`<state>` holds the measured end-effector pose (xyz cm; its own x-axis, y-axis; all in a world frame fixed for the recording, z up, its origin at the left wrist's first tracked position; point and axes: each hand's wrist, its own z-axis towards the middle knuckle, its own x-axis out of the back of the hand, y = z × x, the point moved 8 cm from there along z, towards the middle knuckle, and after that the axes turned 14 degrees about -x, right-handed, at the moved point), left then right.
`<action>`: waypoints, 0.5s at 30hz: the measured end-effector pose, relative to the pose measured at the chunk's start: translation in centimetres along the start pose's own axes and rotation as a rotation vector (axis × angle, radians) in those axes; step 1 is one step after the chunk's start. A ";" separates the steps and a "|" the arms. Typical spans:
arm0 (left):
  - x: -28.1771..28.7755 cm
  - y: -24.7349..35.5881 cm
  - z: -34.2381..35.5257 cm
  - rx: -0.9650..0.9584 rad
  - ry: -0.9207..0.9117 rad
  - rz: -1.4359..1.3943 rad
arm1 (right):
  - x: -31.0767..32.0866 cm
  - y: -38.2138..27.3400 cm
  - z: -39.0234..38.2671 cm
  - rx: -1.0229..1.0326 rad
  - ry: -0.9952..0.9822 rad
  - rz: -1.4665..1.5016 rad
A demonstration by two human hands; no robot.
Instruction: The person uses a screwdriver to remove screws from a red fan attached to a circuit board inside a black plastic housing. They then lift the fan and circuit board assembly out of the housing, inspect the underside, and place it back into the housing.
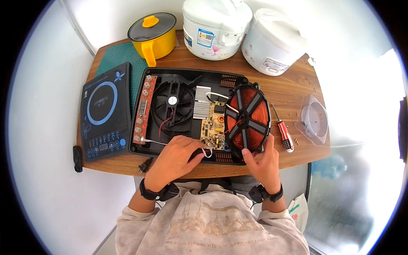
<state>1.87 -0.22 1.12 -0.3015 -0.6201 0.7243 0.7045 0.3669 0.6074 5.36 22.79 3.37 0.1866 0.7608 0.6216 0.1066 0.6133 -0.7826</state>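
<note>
The black lower housing of an induction cooker lies opened in front of me. My right hand grips the near rim of the round copper induction coil, thumb on top and fingers at its outer side. The coil sits tilted over the housing's right end, wired to a circuit board. My left hand is curled over the housing's near edge, by a looped white wire; what its fingers pinch is hidden. Left of the board are a silver heat sink, a fan and a display board.
A black cooktop panel rests at left on a green cutting mat. Behind stand a yellow pot and two rice cookers. A screwdriver, loose screws and a clear plastic container lie right; a power plug lies near the front edge.
</note>
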 end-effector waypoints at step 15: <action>-0.3 0.0 0.2 0.058 0.044 0.017 | -1.1 1.3 0.1 0.063 -0.064 -0.101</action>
<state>1.84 0.13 1.03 -0.2605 -0.6432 0.7200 0.6702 0.4164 0.6144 5.24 22.78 1.66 0.1147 0.7052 0.6996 0.0594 0.6982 -0.7135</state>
